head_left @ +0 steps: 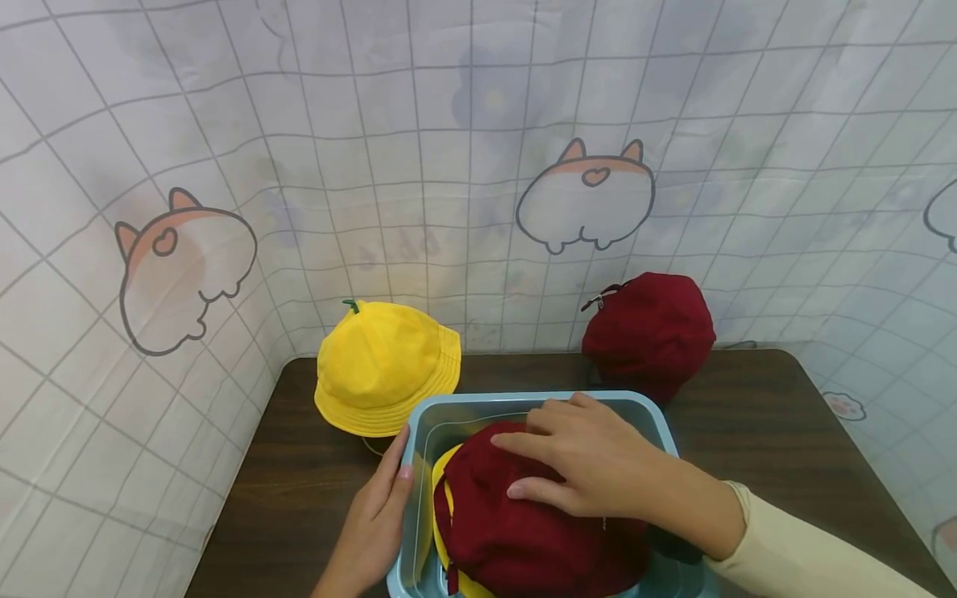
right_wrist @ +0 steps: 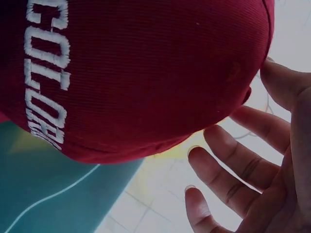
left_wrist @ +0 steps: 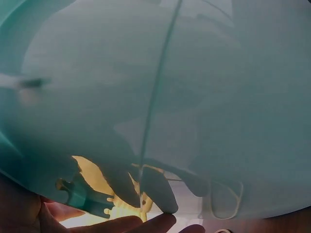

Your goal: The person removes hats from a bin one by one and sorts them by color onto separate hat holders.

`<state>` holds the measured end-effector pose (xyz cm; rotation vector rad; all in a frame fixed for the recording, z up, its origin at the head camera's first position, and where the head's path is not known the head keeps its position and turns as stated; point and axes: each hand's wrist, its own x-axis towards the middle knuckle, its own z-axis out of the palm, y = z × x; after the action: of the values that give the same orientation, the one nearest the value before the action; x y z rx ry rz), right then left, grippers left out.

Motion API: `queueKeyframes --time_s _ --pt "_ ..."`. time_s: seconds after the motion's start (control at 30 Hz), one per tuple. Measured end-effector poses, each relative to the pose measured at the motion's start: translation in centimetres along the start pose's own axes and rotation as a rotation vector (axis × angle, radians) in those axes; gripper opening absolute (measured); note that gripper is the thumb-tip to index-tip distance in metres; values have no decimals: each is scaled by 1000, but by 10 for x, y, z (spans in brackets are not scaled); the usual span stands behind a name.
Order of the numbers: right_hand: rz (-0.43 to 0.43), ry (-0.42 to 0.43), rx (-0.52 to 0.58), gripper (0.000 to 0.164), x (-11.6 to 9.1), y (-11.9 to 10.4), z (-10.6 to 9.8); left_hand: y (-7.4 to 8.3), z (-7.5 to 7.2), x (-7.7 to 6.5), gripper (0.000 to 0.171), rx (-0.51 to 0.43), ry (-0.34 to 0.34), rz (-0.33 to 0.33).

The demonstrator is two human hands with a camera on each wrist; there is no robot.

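Note:
A light blue plastic bin [head_left: 420,421] stands at the front middle of the table. In it a dark red cap [head_left: 508,540] lies over a yellow hat [head_left: 439,482], whose edge shows on the left. My right hand [head_left: 598,457] rests over the red cap with fingers spread and loosely bent. In the right wrist view, white embroidered letters [right_wrist: 48,73] run across the cap, and the thumb and fingertips are at its edge. My left hand [head_left: 377,511] lies along the bin's left wall, fingers fairly straight against the outside; its fingertips show low in the left wrist view.
A yellow bucket hat [head_left: 381,357] with a green stem on top sits behind the bin at the left. Another dark red cap [head_left: 650,332] with a strap buckle is at the back right. A patterned cloth wall [head_left: 463,208] closes off the dark wooden table [head_left: 755,440].

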<state>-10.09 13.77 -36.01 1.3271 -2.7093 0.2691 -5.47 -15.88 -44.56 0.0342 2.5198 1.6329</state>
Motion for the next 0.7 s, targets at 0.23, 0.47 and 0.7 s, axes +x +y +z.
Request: queueKeyframes --time_s 0.23,0.47,0.7 --pt "-31 -2 4 43 3 -1 6 -4 1 -2 51 -48 -2 -8" --pt "-82 37 -3 29 5 -2 10 -6 3 -4 50 -48 25 11" --pt "-80 6 -28 20 8 -3 10 -5 3 -4 51 -26 33 14"
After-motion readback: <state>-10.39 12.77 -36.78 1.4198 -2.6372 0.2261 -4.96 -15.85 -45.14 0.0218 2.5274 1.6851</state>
